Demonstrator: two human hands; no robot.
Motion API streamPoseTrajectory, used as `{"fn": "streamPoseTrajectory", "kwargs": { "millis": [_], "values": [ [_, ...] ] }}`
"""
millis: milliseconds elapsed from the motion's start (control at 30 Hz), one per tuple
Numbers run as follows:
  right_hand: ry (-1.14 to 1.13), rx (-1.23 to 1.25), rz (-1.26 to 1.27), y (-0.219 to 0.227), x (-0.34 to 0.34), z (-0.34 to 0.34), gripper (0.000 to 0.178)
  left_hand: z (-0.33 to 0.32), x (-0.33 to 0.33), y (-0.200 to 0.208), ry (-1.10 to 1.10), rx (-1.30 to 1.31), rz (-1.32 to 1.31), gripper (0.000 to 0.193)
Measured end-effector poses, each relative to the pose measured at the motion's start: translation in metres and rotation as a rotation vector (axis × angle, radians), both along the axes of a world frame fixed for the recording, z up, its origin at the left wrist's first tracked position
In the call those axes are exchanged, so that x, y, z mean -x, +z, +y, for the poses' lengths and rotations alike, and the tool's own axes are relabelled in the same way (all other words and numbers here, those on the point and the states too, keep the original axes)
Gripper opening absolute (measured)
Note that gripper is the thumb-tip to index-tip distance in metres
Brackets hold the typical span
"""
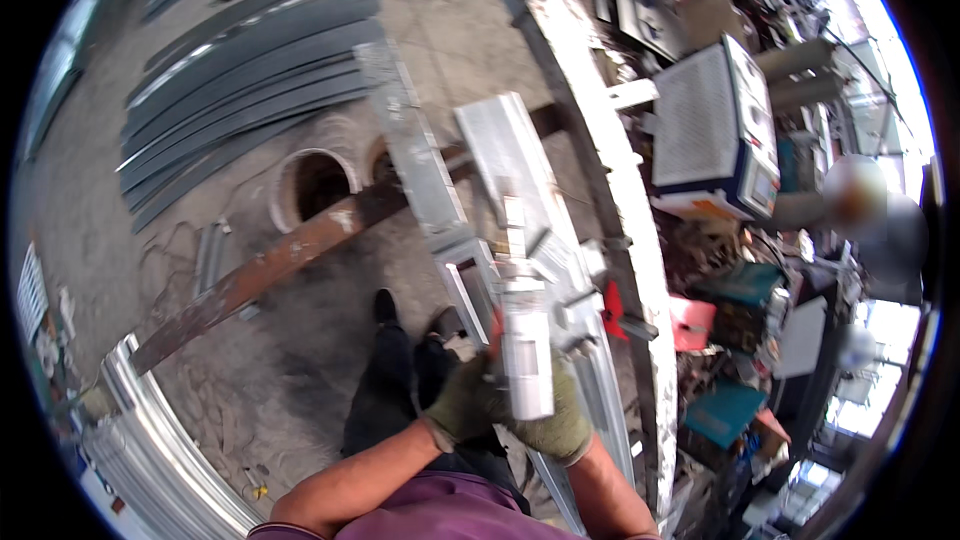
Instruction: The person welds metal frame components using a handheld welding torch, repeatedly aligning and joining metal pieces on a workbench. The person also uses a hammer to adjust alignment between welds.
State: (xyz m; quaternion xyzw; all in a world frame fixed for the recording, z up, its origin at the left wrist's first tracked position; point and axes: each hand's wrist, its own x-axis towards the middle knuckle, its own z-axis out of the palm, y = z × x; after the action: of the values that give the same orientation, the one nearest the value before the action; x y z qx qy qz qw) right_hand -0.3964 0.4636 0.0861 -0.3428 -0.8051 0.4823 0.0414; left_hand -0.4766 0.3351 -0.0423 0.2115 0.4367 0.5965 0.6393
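Observation:
In front of my body is a white and silver cylindrical tool [527, 360] with a narrow tip pointing away from me. It is blurred, so its exact kind does not show. My left hand [465, 402], in a green work glove, closes against its left side near the back end. My right hand [558, 415], gloved the same way, is wrapped at its right and underside; the tool hides some fingers of both. Under the tip lies a wide silver metal profile [515, 145]. A rectangular metal frame piece [470, 285] sits just left of the tool.
A rusty beam [270, 270] crosses at left, with a large pipe end [315, 185] behind it. Grey metal strips [250, 50] lie on the floor. A long whitish beam [635, 230] runs along the right, beyond it a white machine box [710, 125] and clutter. Silver profiles [165, 460] are stacked lower left.

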Motion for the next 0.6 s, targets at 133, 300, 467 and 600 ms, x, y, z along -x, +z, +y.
{"fn": "streamPoseTrajectory", "kwargs": {
  "millis": [133,300,467,600],
  "values": [
    [-0.51,0.101,-0.084,-0.071,-0.1,0.014,0.064,-0.008,0.019,-0.007,0.101,0.144,-0.118,0.034],
    [-0.438,-0.208,-1.126,-0.196,-0.234,0.04,0.043,0.008,0.044,0.042,-0.291,0.193,0.819,0.049],
    [-0.678,-0.226,-0.948,-0.247,-0.283,0.031,0.036,0.006,0.028,0.003,-0.452,-0.052,0.971,0.058],
    [-0.486,-0.319,-0.914,-0.188,-0.312,0.084,0.034,0.016,0.037,0.001,-0.72,-0.007,0.963,0.05]
  ]
}}
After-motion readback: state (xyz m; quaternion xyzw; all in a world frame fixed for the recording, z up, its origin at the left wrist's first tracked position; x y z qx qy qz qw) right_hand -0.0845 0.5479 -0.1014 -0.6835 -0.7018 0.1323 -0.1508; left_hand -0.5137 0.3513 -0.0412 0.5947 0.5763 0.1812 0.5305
